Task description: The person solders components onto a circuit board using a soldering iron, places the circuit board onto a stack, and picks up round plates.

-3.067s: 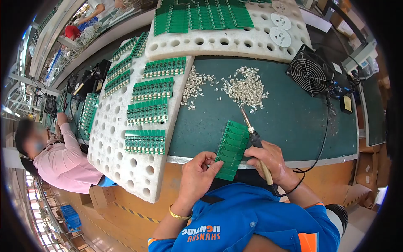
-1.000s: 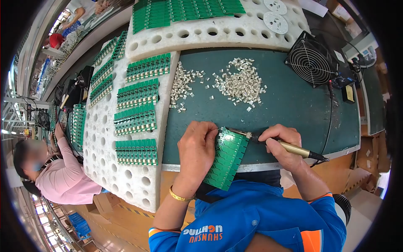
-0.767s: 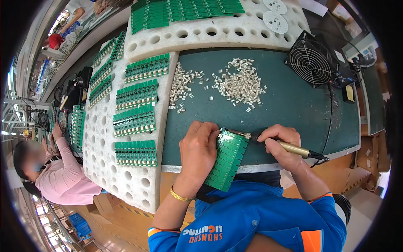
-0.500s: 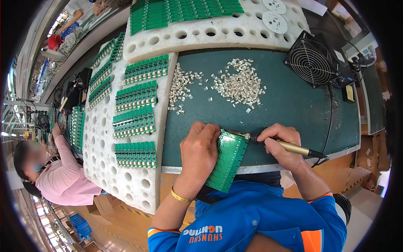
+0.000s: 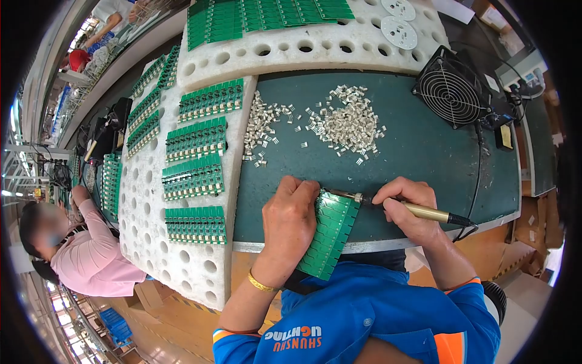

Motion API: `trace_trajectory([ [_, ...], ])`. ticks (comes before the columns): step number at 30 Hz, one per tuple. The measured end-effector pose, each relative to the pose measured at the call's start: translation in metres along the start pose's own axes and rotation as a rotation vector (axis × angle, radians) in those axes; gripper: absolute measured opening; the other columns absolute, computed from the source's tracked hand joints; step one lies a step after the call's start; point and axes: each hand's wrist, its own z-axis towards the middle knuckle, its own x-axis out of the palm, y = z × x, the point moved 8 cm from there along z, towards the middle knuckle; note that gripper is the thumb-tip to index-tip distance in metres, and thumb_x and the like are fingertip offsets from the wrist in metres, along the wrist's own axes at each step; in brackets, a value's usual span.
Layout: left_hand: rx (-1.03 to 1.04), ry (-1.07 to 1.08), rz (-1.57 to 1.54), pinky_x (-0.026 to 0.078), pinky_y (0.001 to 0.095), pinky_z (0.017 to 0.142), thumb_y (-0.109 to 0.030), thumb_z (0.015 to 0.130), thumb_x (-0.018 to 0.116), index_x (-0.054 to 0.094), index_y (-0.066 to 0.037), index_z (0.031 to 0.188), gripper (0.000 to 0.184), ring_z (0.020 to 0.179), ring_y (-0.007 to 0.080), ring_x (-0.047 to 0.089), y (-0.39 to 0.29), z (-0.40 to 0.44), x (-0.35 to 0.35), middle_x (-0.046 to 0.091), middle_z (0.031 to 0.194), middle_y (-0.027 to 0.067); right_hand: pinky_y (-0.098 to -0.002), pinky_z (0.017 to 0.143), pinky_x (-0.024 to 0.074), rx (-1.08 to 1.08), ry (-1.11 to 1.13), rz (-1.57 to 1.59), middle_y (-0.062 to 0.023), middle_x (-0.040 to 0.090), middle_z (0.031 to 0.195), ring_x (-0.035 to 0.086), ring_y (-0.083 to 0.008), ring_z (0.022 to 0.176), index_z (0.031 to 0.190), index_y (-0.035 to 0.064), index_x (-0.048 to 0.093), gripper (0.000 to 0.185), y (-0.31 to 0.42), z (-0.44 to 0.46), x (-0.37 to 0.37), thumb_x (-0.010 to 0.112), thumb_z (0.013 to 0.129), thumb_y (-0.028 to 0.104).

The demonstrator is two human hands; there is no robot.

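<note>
A green circuit board panel (image 5: 328, 235) is tilted at the table's front edge, its far end pinched by my left hand (image 5: 291, 212). My left fingertips are closed at its top left corner, and what lies under them is hidden. In my right hand (image 5: 413, 209) is a soldering iron (image 5: 427, 213) with a gold-coloured handle, gripped like a pen. The iron's tip reaches the far edge of the panel, near my left fingers; I cannot tell exactly what it touches. Beyond my hands lies a pile of small white connectors (image 5: 348, 124) with metal pins.
A second connector pile (image 5: 260, 124) borders a white foam board (image 5: 197, 258) carrying several populated circuit panels (image 5: 195, 176). More green panels (image 5: 260, 15) lie on the rear foam. A black fan (image 5: 451, 91) stands at right, the iron's cable near it. A co-worker in pink (image 5: 97, 261) sits at left.
Both hands, the panel and the iron hold almost the same position, with only a tiny shift in view. At the left, the co-worker's arm has moved slightly.
</note>
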Motion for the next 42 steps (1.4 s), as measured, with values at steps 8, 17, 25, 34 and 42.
trace_trajectory([
  [8,-0.021,-0.023,-0.038,0.048,0.0344,0.057,0.003,0.076,0.067,0.066,-0.003,0.084,0.010,0.063,0.0267,0.060,0.003,-0.002,-0.002,0.059,0.076,0.0105,-0.0258,0.054,0.0420,-0.008,-0.024,0.011,-0.0018,0.060,0.066,0.053,-0.0095,0.056,0.085,0.0048,0.066,0.010,0.001,0.000,-0.003,0.060,0.082,0.013],
  [17,-0.103,-0.131,-0.122,0.043,0.0279,0.056,0.005,0.081,0.063,0.060,0.000,0.083,0.006,0.062,0.0156,0.053,0.026,-0.021,-0.023,0.055,0.074,0.0065,-0.0253,0.052,0.0405,0.000,-0.091,0.082,-0.0020,0.059,0.066,0.051,-0.0072,0.056,0.083,0.0030,0.066,0.010,-0.001,-0.010,-0.016,0.059,0.080,0.010],
  [25,-0.332,-0.168,-0.264,0.042,0.0277,0.058,-0.001,0.091,0.055,0.051,0.001,0.090,0.005,0.062,0.0129,0.048,0.038,-0.054,-0.034,0.052,0.072,0.0061,-0.0326,0.053,0.0408,-0.383,0.013,-0.070,-0.0091,0.058,0.070,0.052,-0.0213,0.057,0.096,0.0023,0.063,0.022,0.021,-0.014,0.007,0.064,0.090,0.024],
  [34,-0.370,-0.185,-0.256,0.029,0.0229,0.046,-0.008,0.085,0.069,0.054,-0.002,0.089,0.016,0.051,0.0055,0.031,0.031,-0.097,-0.036,0.034,0.056,-0.0030,-0.0310,0.052,0.0421,-0.355,0.029,-0.098,-0.0081,0.059,0.068,0.055,-0.0198,0.057,0.090,0.0036,0.063,0.016,0.022,-0.013,0.011,0.063,0.090,0.019],
  [42,-0.427,-0.237,-0.280,0.027,0.0232,0.046,-0.007,0.085,0.069,0.056,-0.001,0.088,0.014,0.050,0.0055,0.028,0.040,-0.110,-0.037,0.032,0.055,-0.0036,-0.0309,0.053,0.0425,-0.332,0.035,-0.113,-0.0080,0.060,0.068,0.055,-0.0197,0.057,0.088,0.0038,0.064,0.010,0.021,-0.015,0.013,0.061,0.088,0.013],
])
